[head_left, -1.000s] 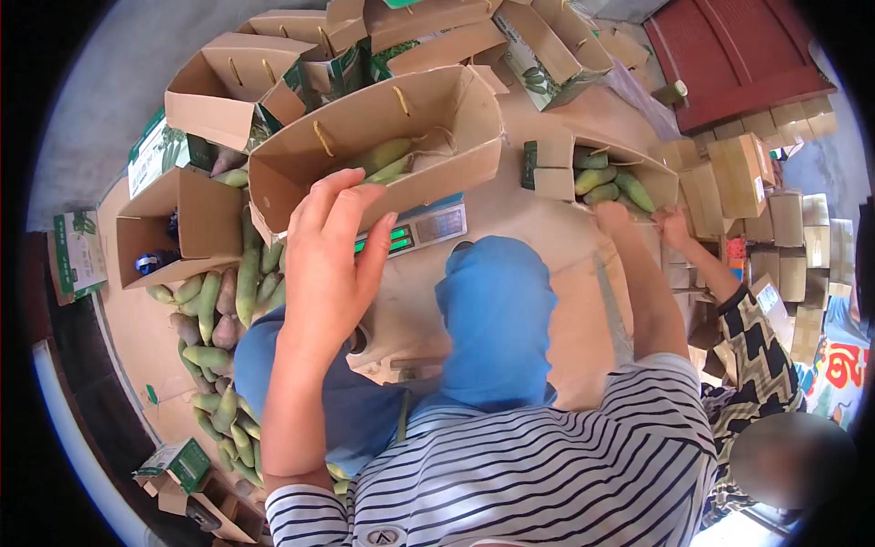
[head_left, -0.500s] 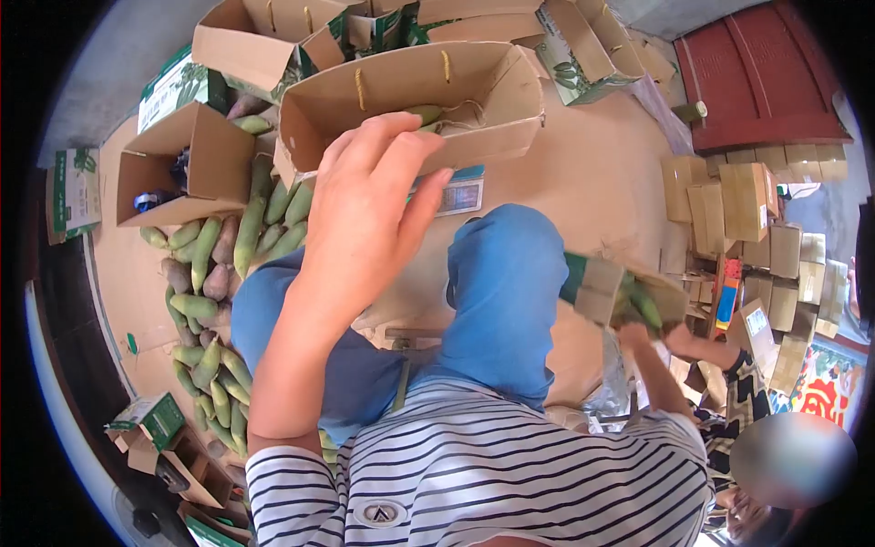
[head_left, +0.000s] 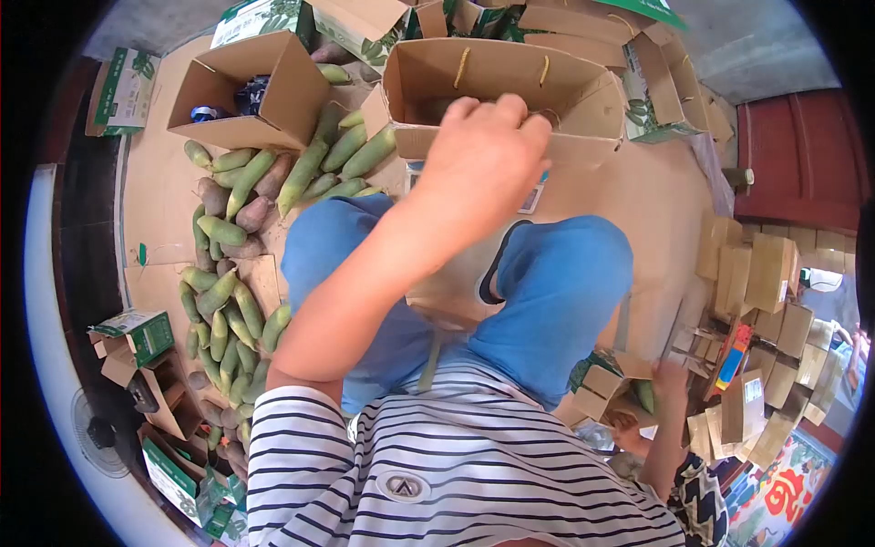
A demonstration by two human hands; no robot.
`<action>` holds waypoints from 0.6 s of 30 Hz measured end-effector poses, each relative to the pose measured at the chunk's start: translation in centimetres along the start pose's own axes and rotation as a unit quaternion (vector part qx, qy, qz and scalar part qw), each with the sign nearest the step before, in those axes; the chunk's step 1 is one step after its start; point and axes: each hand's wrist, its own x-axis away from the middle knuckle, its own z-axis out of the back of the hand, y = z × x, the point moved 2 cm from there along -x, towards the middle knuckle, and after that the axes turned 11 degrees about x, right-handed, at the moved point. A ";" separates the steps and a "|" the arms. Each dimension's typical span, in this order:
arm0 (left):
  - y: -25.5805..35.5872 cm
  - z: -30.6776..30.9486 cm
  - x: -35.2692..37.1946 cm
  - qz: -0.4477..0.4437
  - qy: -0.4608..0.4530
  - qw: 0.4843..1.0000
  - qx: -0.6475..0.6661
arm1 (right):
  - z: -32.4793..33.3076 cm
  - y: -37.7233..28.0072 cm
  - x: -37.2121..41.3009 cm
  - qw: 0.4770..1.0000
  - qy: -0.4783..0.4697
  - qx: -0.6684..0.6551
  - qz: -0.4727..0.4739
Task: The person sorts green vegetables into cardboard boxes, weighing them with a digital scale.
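Observation:
My left hand (head_left: 488, 159) is at the near wall of an open cardboard box (head_left: 565, 150) with yellow rope handles. Its fingers are curled down, and their tips and anything in them are hidden. Farther right, my right hand (head_left: 670, 376) is blurred beside a smaller green and brown carton (head_left: 597, 392) with a green vegetable (head_left: 643, 394) in it. Another person's hand (head_left: 624, 430) is on that carton's near edge. Long green radish-like vegetables (head_left: 221, 333) lie heaped on the left, several of them reddish-purple.
A cardboard box (head_left: 296, 96) with dark blue items stands behind the heap. Printed cartons (head_left: 652, 91) line the back, and brown boxes (head_left: 752, 273) are stacked at right. A fan (head_left: 100, 433) stands at lower left. Part of a flat blue-edged device (head_left: 532, 196) shows beneath my left hand.
My left hand's fingers have gone from spread to curled at the box. At right, the small carton has moved nearer the other person, and my right hand has come away from its earlier place.

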 end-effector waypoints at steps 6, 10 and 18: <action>-1.1 -3.6 1.3 0.012 -0.126 0.988 -0.090 | 28.6 -7.3 -2.5 0.869 0.389 -0.250 0.178; -1.6 -3.3 1.0 0.032 -0.102 0.991 -0.082 | 37.9 -13.3 -4.1 0.836 0.408 -0.240 0.277; -1.0 -2.3 -0.8 0.064 0.071 0.994 -0.056 | 44.0 -21.9 -8.0 0.943 0.209 -0.096 0.241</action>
